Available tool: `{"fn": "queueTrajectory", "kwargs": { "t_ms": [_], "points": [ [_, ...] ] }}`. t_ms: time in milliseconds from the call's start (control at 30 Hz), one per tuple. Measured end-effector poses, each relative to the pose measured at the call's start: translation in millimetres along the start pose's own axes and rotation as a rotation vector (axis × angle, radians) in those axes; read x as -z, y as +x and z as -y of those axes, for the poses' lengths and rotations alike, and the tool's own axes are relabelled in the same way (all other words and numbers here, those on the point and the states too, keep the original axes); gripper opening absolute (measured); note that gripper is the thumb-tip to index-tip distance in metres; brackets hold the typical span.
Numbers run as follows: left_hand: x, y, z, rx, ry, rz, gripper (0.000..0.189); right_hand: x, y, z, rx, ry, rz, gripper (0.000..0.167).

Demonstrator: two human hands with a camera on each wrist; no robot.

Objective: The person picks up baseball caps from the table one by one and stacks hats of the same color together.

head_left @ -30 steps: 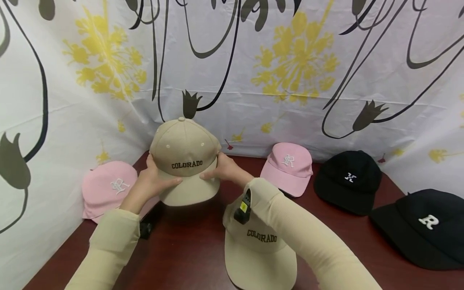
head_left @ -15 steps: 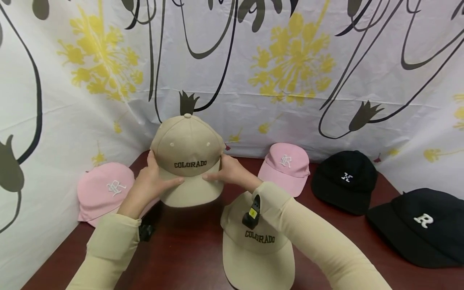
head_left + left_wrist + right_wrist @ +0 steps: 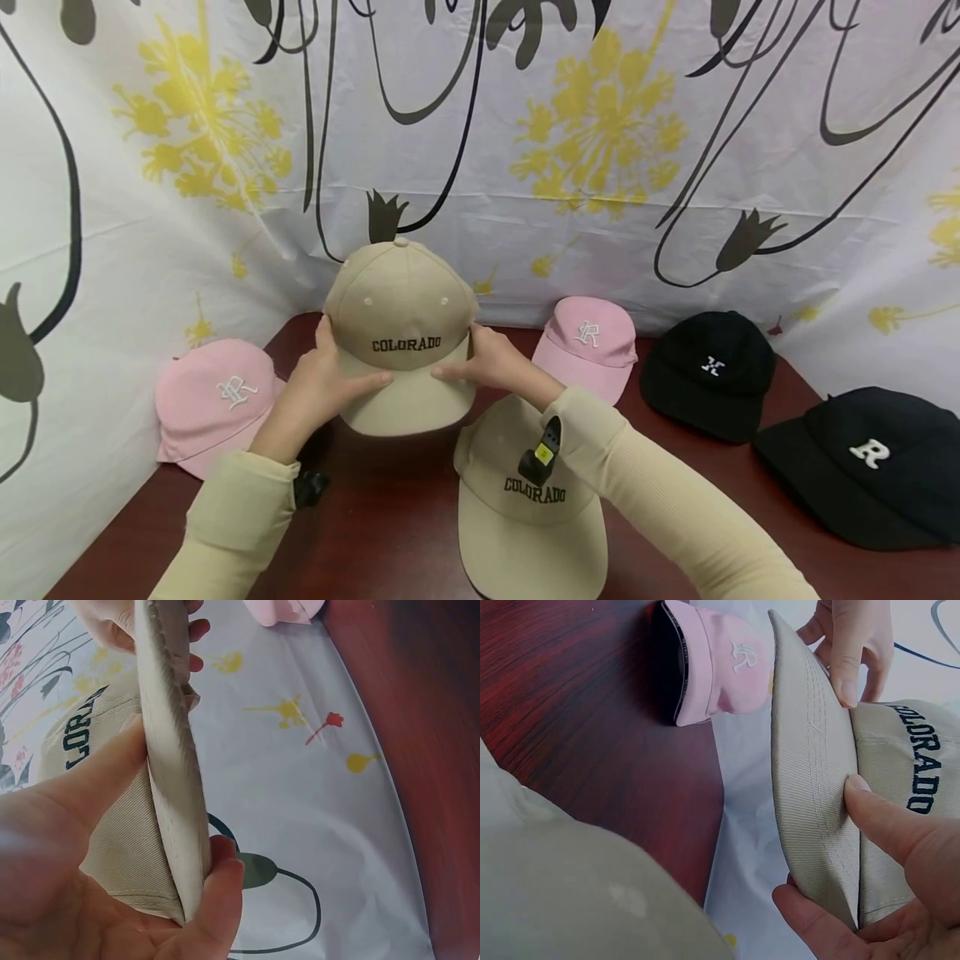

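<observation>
Steadily now: watching remotely, I see left hand (image 3: 321, 383) and right hand (image 3: 491, 358) gripping held beige cap (image 3: 405, 308) by sides of brim (image 3: 408, 408), thumbs on top, apparently raised above counter (image 3: 375, 517), near left pink cap (image 3: 210, 396). I'd hold both grips even, brim level, crown unpressed, right sleeve (image 3: 667, 483) clear of nearer beige cap (image 3: 532, 546).
</observation>
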State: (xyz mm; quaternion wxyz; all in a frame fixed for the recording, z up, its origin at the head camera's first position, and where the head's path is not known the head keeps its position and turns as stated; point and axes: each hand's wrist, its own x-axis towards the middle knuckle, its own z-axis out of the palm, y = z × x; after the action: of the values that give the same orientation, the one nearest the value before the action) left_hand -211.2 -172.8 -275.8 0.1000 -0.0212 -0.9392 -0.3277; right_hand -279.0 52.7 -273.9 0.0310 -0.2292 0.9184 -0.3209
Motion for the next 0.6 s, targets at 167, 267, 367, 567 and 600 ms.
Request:
{"fn": "queueTrajectory", "kwargs": {
  "t_ms": [167,267,367,567,600],
  "points": [
    [-2.5,-1.3,-4.0,-0.028,0.001,-0.011,0.118,4,-7.0,-2,-0.012,-0.017,-0.024,0.07],
    [-3.7,-2.4,-6.7,-0.041,-0.006,-0.016,0.118,7,-12.0,-2,-0.009,-0.012,-0.046,0.071],
    [-4.8,-3.3,-9.0,-0.053,-0.016,-0.015,0.117,9,-17.1,-3,-0.021,0.046,-0.045,0.07],
    [-9.5,-2.2,-14.3,-0.057,-0.031,0.001,0.117,11,-22.7,-11,-0.03,0.06,-0.047,0.071],
    [-10.6,-1.9,-14.9,-0.058,-0.034,0.003,0.116,12,-23.3,-13,-0.025,0.045,-0.053,0.072]
  ]
}}
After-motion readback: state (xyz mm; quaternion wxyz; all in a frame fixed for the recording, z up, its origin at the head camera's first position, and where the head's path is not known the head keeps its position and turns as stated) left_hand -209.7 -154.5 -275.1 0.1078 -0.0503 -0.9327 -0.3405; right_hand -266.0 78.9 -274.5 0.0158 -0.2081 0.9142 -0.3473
